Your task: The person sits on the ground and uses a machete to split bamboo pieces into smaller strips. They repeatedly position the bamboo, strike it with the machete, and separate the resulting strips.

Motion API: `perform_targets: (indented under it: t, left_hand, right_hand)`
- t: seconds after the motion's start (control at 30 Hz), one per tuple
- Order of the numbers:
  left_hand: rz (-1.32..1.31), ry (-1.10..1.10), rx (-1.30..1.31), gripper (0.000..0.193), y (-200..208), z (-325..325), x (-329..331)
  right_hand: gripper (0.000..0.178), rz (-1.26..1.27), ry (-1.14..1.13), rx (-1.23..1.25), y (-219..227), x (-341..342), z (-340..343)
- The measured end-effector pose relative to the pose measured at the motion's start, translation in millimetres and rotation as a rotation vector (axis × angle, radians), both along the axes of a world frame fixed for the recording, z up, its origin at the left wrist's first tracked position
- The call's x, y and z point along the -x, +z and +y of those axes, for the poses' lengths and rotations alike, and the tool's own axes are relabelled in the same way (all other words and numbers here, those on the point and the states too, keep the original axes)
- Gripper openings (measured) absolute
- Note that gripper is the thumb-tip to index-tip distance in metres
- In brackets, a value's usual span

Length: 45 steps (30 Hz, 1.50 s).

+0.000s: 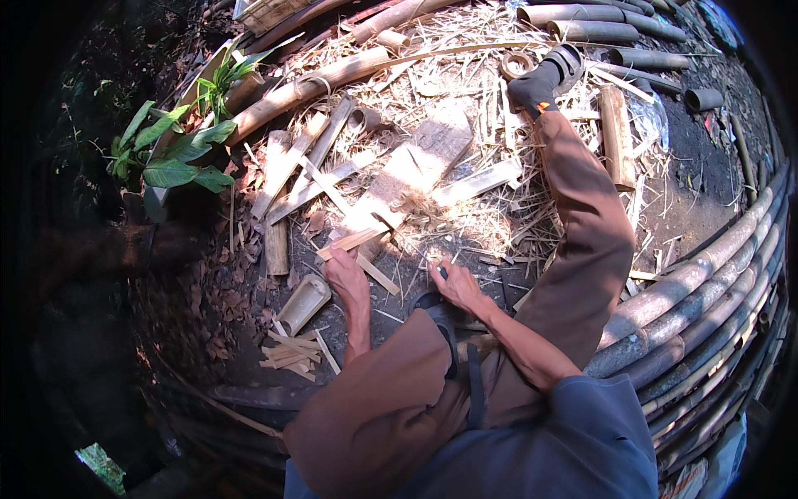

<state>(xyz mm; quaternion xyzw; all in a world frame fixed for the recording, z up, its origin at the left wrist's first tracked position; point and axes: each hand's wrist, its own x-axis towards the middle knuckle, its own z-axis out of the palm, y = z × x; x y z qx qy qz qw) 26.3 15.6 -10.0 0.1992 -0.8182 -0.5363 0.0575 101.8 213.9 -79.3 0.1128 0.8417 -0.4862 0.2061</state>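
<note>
My left hand [347, 274] is closed around a flat pale bamboo strip [353, 241], pinched near its end. To its right, my right hand [457, 287] grips a knife by its dark handle [443, 267]; the thin blade points up and left, partly lost in the glare. Both hands are apart, just short of a broad wooden board [426, 154] that slants away from me. Curly shavings [418, 202] lie at the board's right edge. Below my left hand are a split bamboo piece [304, 303] and a small pile of cut bamboo strips [291, 356].
Stacked long bamboo poles [665, 299] curve along the right. My outstretched leg [582, 208] ends in a sandalled foot [544, 79]. A thick bamboo pole [307, 87] and a leafy plant [179, 150] are at the far left. Bamboo scraps cover the ground; cut tubes [594, 32] lie far right.
</note>
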Motion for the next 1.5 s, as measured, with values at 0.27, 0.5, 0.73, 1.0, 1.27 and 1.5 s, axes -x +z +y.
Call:
perform_targets:
  t: [0.27,0.5,0.73,1.0,1.27,1.5]
  left_hand:
    - [0.006,-0.131,0.041,0.030,-69,7,37]
    - [-0.244,-0.205,-0.920,0.039,34,-2,7]
    - [-0.397,-0.278,-0.913,0.043,80,-5,-47]
    - [-0.219,-0.290,-0.090,0.034,58,-26,-78]
    - [-0.347,-0.132,-0.043,0.031,59,6,-48]
    - [-0.271,-0.062,-0.059,0.027,84,-11,-116]
  right_hand:
    - [0.049,-0.092,-0.010,0.148,43,3,-3]
    - [0.022,0.346,0.012,-0.330,31,42,36]
    - [0.023,0.478,0.561,-0.216,87,55,21]
    - [0.023,0.407,-0.065,-0.176,78,101,74]
    - [0.022,0.396,0.478,-0.265,97,42,24]
    - [0.025,0.126,-0.002,-0.169,42,122,99]
